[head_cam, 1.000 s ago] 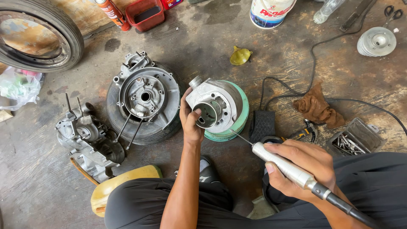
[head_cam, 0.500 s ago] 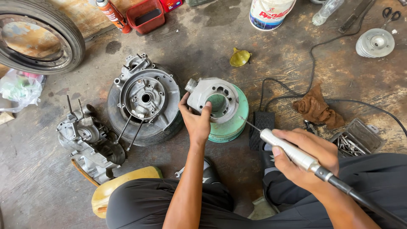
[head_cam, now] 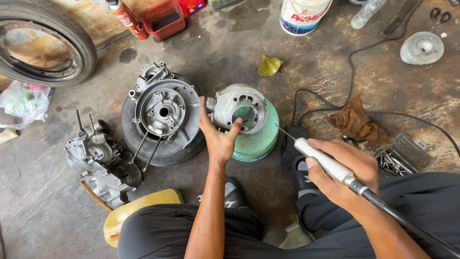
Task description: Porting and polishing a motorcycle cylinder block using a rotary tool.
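The left hand (head_cam: 218,136) is steadying the metal cylinder (head_cam: 238,109) on the green roll (head_cam: 258,139) on the floor, fingers spread against it. The right hand (head_cam: 342,170) is clenching a grinder (head_cam: 326,163); its thin bit could likely slip toward those fingers.

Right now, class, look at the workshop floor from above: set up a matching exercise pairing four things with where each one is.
Things:
1. metal cylinder part
2. rotary tool handpiece
3. brown rag
4. tyre

Places:
A. top left corner of the floor
B. gripped in the right hand
C. on a green round stand, touched by the left hand
D. crumpled beside the black cable

Pairs: 1-C, 2-B, 3-D, 4-A
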